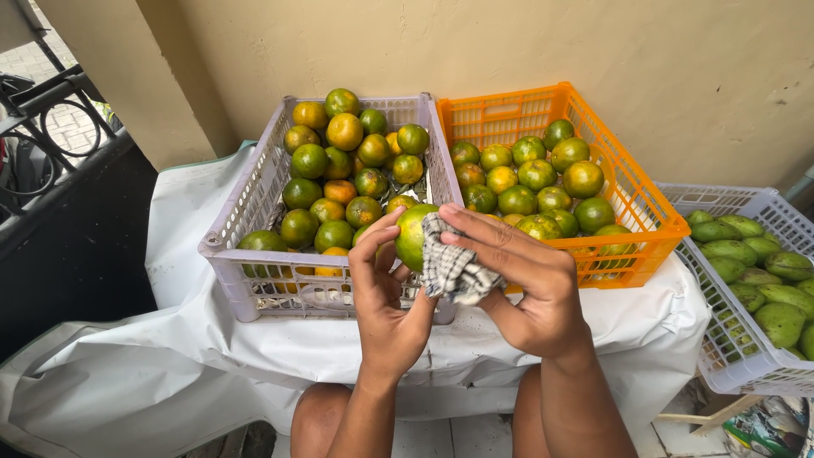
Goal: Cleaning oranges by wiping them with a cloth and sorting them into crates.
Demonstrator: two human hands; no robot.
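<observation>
I am seeing the left hand (386, 301) curling its fingers around a green-yellow citrus fruit (413, 236), thumb and fingertips clamped on its left side, palm turned up beneath it. The right hand (524, 284) is pressing a checked grey-and-white cloth (449, 267) flat against the fruit's right face, fingers closed over the bunched fabric. The fruit is sitting between the two hands, raised just in front of the crates and touching both the left fingertips and the cloth. Its skin is looking smooth and slightly glossy, round in shape; the cloth is looking soft, woven and crumpled. Just behind the hands, a pale lilac plastic crate (254, 203) with lattice walls is holding a heap of similar green and orange fruit. Touching its right side, an orange plastic crate (636, 191) of the same lattice build is holding more of them, mostly green. Further right and set lower, a white lattice crate (746, 356) is holding elongated green mangoes (746, 263), matte and smooth. The first two crates are resting on a surface draped with a white plastic sheet (178, 339), wrinkled and hanging down at the front. Behind everything, a rough beige plastered wall (593, 51) is running across the view. At far left, a dark metal railing (51, 110) is showing, with paving beyond it. The person's bare knees are showing at the bottom edge.
</observation>
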